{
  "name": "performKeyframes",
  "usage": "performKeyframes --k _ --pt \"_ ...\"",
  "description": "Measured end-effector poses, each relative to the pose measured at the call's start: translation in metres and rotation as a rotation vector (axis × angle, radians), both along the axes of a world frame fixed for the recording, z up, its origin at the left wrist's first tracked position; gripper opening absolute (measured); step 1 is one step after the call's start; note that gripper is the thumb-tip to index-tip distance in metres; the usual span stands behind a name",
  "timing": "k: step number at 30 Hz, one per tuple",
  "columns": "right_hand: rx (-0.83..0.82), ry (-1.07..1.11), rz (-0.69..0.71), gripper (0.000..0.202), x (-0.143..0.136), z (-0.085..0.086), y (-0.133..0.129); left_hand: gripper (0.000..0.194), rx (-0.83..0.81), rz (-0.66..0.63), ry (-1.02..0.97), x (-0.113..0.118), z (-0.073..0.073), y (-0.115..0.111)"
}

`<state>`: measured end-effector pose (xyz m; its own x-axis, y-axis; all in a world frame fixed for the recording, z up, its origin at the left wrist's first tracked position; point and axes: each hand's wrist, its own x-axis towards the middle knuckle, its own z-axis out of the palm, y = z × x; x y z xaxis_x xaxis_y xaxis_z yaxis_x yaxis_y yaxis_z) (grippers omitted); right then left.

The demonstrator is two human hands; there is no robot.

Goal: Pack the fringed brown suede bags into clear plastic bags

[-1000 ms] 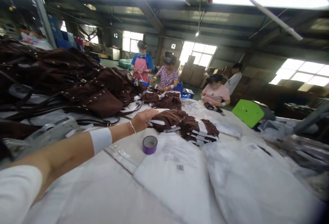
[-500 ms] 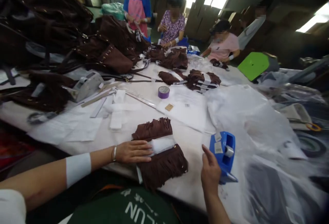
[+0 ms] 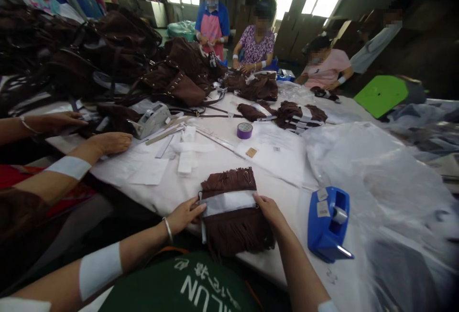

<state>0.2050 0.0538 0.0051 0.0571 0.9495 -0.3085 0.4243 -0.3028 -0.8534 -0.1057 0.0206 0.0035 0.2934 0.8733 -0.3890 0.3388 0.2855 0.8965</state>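
Fringed bag (image 3: 238, 233): underside hidden. Right hand (image 3: 271, 211): can't tell how much of its grip is under there; forearm (image 3: 299, 259) cut by bottom edge. Apron (image 3: 158, 285) lettering runs off bottom too. Dispenser (image 3: 317, 235) label (image 3: 323, 209) unreadable. Far-right plastic (image 3: 423, 207) blurred, cut off.

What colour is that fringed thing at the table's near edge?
The fringed thing is dark brown, best seen in the head view.

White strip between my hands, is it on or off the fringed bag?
On: the white strip lies across the middle of the brown fringed bag, with fringe above and below. Whether it wraps underneath: cannot tell.
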Motion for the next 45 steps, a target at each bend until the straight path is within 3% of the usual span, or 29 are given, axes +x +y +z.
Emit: performKeyframes --k 3,5,8,10,11,13,15,16,17,19,21,23,26,29,33,36,39,45 --pt "-0.022 0.08 -0.041 0.057 -0.001 0.005 -0.028 0.068 0.11 -0.14 0.051 0.017 0.005 0.042" --pt "-0.029 0.213 -0.146 0.058 -0.015 0.004 -0.054 0.066 0.206 -0.24 0.145 0.027 0.01 0.08" --pt "-0.05 0.63 -0.386 0.052 -0.054 -0.002 -0.091 0.059 0.252 -0.38 0.228 0.049 0.019 0.139" --pt "-0.058 0.887 -0.46 0.046 -0.078 -0.004 -0.107 0.053 0.286 -0.501 0.269 0.07 0.025 0.172" --pt "-0.074 0.975 -0.441 0.044 -0.086 -0.004 -0.113 0.051 0.308 -0.565 0.286 0.083 0.026 0.186" --pt "-0.194 1.077 -0.277 0.045 -0.087 -0.002 -0.121 0.046 0.35 -0.685 0.32 0.108 0.028 0.206" --pt "-0.367 1.084 -0.098 0.052 -0.071 0.0 -0.129 0.043 0.39 -0.764 0.361 0.129 0.027 0.216" --pt "-0.431 1.068 -0.084 0.055 -0.059 0.001 -0.134 0.043 0.414 -0.777 0.383 0.137 0.026 0.217" --pt "-0.469 1.059 -0.134 0.058 -0.045 0.002 -0.139 0.045 0.447 -0.769 0.402 0.141 0.026 0.215" --pt "-0.46 1.093 -0.372 0.057 -0.02 0.0 -0.149 0.049 0.517 -0.708 0.425 0.142 0.027 0.2" --pt "-0.437 1.194 -0.572 0.051 -0.001 -0.002 -0.155 0.048 0.636 -0.616 0.402 0.132 0.03 0.17" --pt "-0.425 1.296 -0.655 0.045 0.008 -0.003 -0.154 0.046 0.835 -0.574 0.338 0.117 0.034 0.129" --pt "-0.419 1.368 -0.686 0.04 0.008 -0.004 -0.141 0.063 1.086 -0.756 0.307 0.094 0.034 0.066" --pt "-0.331 1.319 -0.751 0.036 0.003 -0.005 -0.121 0.066 1.118 -0.897 0.428 0.083 0.021 0.028" --pt "-0.209 1.117 -0.838 0.031 0.004 -0.009 -0.1 0.05 1.197 -0.877 0.553 0.081 0.002 0.02" --pt "-0.208 1.142 -0.747 0.028 0.011 -0.013 -0.086 0.044 1.265 -0.822 0.617 0.089 -0.003 0.022" --pt "-0.175 1.122 -0.688 0.029 0.017 -0.017 -0.071 0.042 1.309 -0.726 0.712 0.107 -0.004 0.022" --pt "0.113 0.912 -0.88 0.022 0.014 -0.011 -0.063 0.03 1.405 -0.735 0.772 0.132 0.006 0.028"
